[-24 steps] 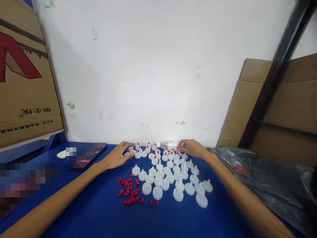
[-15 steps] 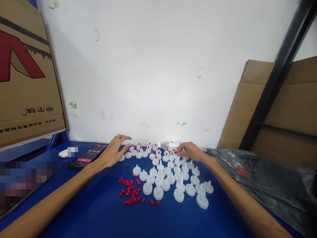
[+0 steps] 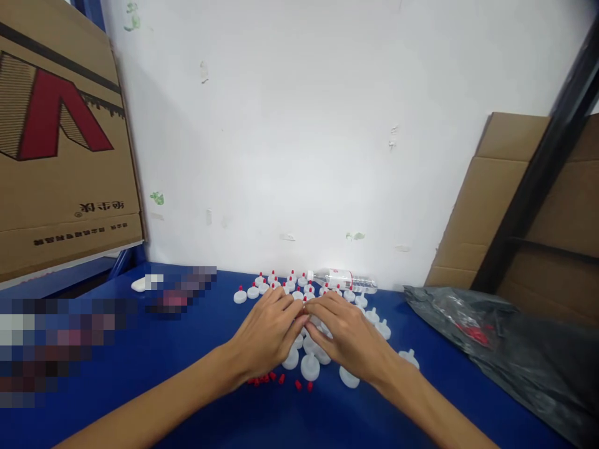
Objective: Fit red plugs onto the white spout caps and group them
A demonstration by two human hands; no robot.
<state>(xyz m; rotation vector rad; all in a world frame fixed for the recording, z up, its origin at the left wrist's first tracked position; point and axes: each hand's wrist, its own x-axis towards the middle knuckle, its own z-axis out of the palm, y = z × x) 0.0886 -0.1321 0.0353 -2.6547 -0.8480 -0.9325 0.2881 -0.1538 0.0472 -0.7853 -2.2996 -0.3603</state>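
Note:
My left hand (image 3: 271, 327) and my right hand (image 3: 349, 330) meet over the middle of the white nozzle caps, fingers curled and fingertips together. Whatever lies between the fingertips is hidden. Behind the hands, toward the wall, stand several white caps with red tips (image 3: 253, 290). Plain white nozzle caps (image 3: 310, 368) without red tips show below and to the right of the hands. Small loose red tip covers (image 3: 281, 378) lie on the blue table just in front of my left wrist, partly covered by it.
A clear plastic bottle (image 3: 365, 284) lies on its side along the wall. Dark plastic bags (image 3: 528, 337) cover the right side of the blue table (image 3: 187, 349). A cardboard box (image 3: 70, 187) stands at the left, with a white object (image 3: 139, 285) near it.
My left hand has moved right from beside the phone, and its spread fingers have closed. My right hand has come back from near the bottle to meet it. The view has shifted slightly.

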